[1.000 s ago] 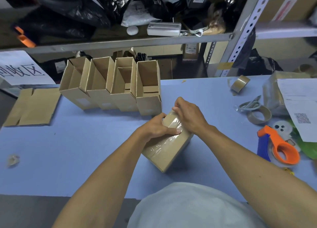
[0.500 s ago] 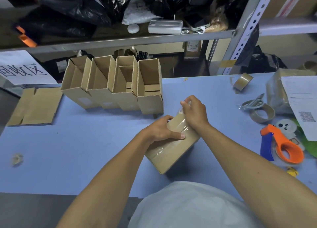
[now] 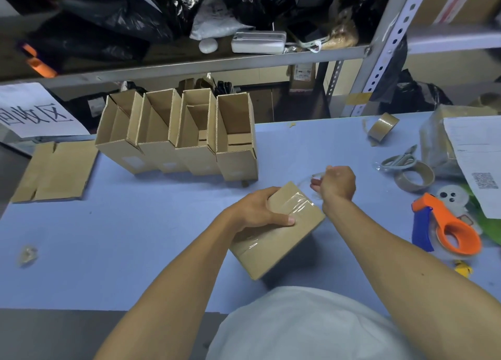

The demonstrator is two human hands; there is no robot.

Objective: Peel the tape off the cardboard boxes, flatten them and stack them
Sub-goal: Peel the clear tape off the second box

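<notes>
Left hand (image 3: 260, 210) clamps box (image 3: 279, 232) – your anchor | right hand (image 3: 337, 183) pinches tape (image 3: 311, 179) – peeling away

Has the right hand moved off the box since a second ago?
Yes. The right hand has pulled away rightward from the taped box, toward the tape roll, drawing clear tape with it.

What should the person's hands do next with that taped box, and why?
Probably keep pulling the clear tape strip up and away with the right hand. The left hand pins the closed box to the table, and shiny tape remains across its top, so it cannot be flattened yet.
</notes>
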